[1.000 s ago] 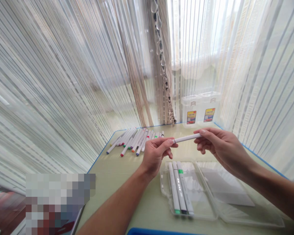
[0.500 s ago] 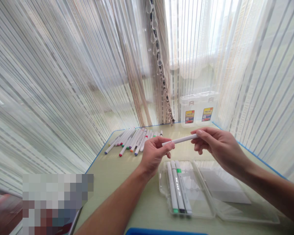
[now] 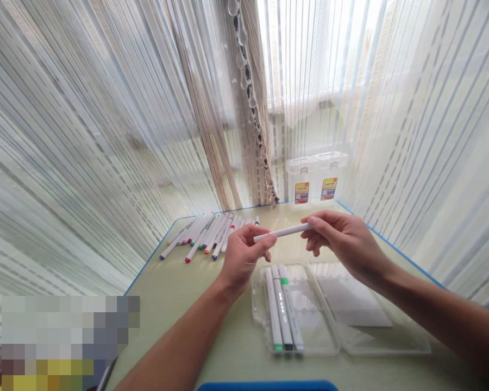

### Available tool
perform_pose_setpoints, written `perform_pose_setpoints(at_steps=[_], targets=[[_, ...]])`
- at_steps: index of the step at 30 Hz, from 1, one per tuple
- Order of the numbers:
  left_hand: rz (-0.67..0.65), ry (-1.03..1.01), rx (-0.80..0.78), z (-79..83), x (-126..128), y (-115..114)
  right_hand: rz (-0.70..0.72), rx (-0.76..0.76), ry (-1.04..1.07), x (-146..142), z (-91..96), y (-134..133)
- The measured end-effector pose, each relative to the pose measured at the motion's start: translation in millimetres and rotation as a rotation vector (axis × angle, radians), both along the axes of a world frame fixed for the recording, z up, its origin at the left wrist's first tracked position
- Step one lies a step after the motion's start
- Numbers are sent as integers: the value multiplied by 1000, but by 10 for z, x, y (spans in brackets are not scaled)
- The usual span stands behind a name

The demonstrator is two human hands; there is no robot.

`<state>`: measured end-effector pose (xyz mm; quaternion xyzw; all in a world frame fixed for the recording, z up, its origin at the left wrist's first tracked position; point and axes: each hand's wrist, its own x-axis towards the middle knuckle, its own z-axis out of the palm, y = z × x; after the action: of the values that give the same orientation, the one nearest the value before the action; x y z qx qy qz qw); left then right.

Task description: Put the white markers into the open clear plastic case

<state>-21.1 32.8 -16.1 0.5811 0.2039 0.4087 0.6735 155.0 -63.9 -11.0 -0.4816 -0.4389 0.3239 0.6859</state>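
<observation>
Between my two hands a white marker [image 3: 287, 231] is held almost level, tilted up slightly to the right. My left hand [image 3: 244, 250] pinches its left end between thumb and fingers. The fingertips of my right hand [image 3: 336, 233] grip its other end. Just below the hands lies an opened clear plastic case [image 3: 320, 320]. In its left half several slots' worth of room shows beside three white markers [image 3: 283, 309], one with a green end, one with a black end. A loose pile of white markers [image 3: 204, 236] with coloured ends lies left of my left hand.
Two clear boxes [image 3: 315, 168] with yellow labels stand upright at the table's back edge. String curtains [image 3: 106, 108] hang around the table [image 3: 167, 315]. A blue edge [image 3: 269, 386] shows at the front. The lower left corner is pixelated.
The whole view has shifted, so everything appears a little further left. Both hands keep their hold on the marker, with hardly any movement relative to the table.
</observation>
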Motion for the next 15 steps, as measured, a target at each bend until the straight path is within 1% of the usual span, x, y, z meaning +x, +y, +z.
perform_pose_setpoints(at_steps=[5, 10, 15], targets=[[-17, 16, 40, -25, -8, 9, 40, -34, -77, -33, 51, -19], [-46, 46, 75, -24, 2, -2, 93, -78, -107, -37, 26, -30], [-78, 53, 43, -11, 13, -5, 101, -91, -98, -43, 29, -24]])
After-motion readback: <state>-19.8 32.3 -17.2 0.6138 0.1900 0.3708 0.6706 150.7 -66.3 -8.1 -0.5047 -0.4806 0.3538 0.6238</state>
